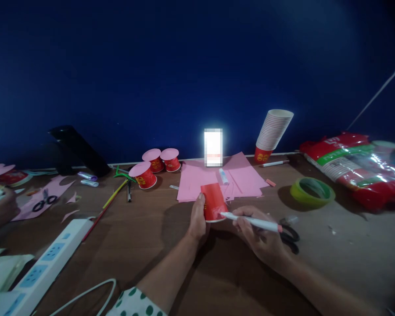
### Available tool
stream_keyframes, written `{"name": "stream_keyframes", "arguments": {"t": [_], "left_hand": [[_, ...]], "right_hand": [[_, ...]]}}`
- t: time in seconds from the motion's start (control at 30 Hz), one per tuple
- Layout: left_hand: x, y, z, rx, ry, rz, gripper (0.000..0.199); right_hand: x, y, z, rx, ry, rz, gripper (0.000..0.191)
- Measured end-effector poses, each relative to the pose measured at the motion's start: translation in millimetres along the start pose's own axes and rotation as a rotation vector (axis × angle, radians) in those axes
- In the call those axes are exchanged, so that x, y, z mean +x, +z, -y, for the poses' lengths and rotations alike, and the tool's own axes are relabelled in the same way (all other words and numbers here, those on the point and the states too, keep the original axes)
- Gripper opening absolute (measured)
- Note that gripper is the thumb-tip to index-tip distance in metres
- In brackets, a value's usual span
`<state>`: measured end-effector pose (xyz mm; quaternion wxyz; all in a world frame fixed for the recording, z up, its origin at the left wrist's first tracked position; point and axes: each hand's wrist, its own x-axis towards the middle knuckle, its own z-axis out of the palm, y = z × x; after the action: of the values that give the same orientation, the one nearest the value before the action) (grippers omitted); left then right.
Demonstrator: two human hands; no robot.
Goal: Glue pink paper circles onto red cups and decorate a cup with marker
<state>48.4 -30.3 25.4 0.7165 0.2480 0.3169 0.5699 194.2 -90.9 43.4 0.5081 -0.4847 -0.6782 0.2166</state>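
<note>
My left hand (198,217) is closed round a red paper cup (213,199), which is held just above the table with its white rim toward me. My right hand (258,235) grips a white marker (258,222) with a reddish back end. Its tip meets the cup's side near the rim, at a pale pink patch; whether it touches, I cannot tell for sure. Beside and partly behind my right hand lie scissors with black handles (291,237). Pink paper sheets (191,184) lie beyond the cup, with a glue stick (223,176) on top.
Red cups topped with pink discs (145,175) stand left of the paper. A tilted cup stack (273,134), green tape roll (312,192) and red plastic package (358,169) are on the right. A power strip (49,263) and another person's hand (3,208) are on the left.
</note>
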Motion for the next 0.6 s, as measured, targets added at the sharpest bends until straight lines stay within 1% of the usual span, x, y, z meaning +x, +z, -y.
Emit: {"name": "stream_keyframes", "arguments": {"t": [0.07, 0.2, 0.33, 0.47, 0.6], "left_hand": [[0.3, -1.2, 1.5, 0.002, 0.003, 0.006, 0.048], [0.4, -3.0, 3.9, 0.003, 0.030, 0.006, 0.048], [0.7, -3.2, 4.4, 0.028, 0.015, -0.002, 0.048], [1.2, -2.9, 4.6, 0.016, 0.023, 0.002, 0.049], [0.4, -1.1, 2.7, 0.009, 0.002, -0.011, 0.046]], "right_hand": [[0.4, -0.2, 0.8, 0.004, -0.001, -0.004, 0.008], [1.3, -0.4, 2.4, -0.002, 0.031, -0.053, 0.010], [0.6, 0.0, 4.3, -0.028, -0.009, -0.022, 0.008], [-0.3, 0.3, 3.4, -0.012, 0.015, -0.060, 0.008], [0.2, -0.3, 4.8, -0.034, -0.035, -0.010, 0.008]]}}
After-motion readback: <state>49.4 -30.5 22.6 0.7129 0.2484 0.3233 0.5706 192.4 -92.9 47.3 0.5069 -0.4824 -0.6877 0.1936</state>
